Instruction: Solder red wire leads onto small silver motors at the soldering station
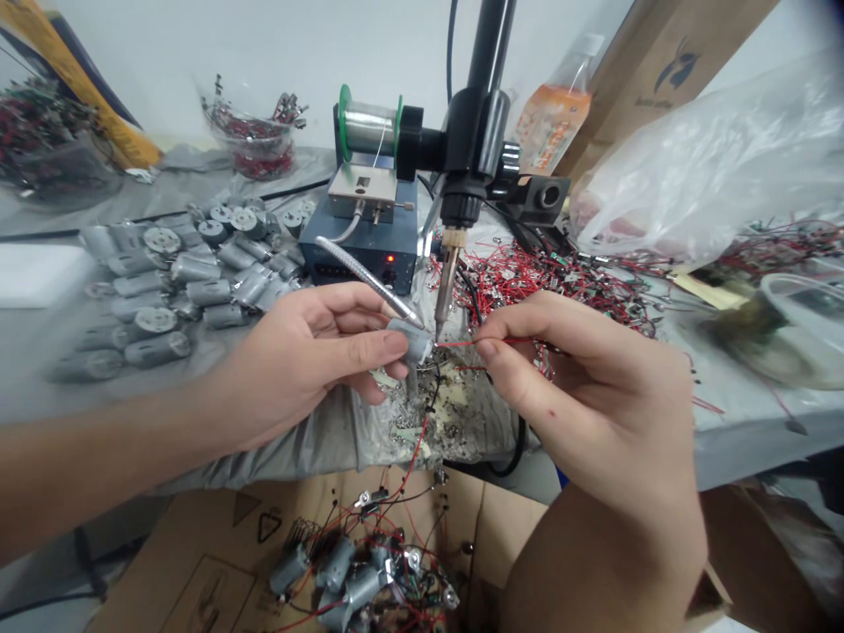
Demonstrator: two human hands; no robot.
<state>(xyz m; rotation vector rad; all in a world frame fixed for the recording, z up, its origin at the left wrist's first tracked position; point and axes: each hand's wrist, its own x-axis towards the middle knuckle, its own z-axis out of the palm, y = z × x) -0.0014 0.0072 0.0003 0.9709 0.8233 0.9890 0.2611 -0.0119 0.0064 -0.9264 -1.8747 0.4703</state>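
Observation:
Between the thumb and fingers of my left hand [323,343] is a small grey electric motor [417,341], its terminal end turned to the right. My right hand [573,378] pinches a thin red wire [454,344], whose end meets the motor's terminal. The tip of a mounted soldering iron [447,294] points down at that same spot. Just above the motor ends a flexible metal solder feed tube [369,280], which comes from the solder feeder [362,189]. A black wire [436,387] hangs below the motor.
Loose motors [211,264] lie piled at left. Red wires with small parts [527,281] are heaped behind my right hand. A solder spool [369,127] sits above the blue station [362,242]. Below the table edge, wired motors [356,580] rest on cardboard [198,545].

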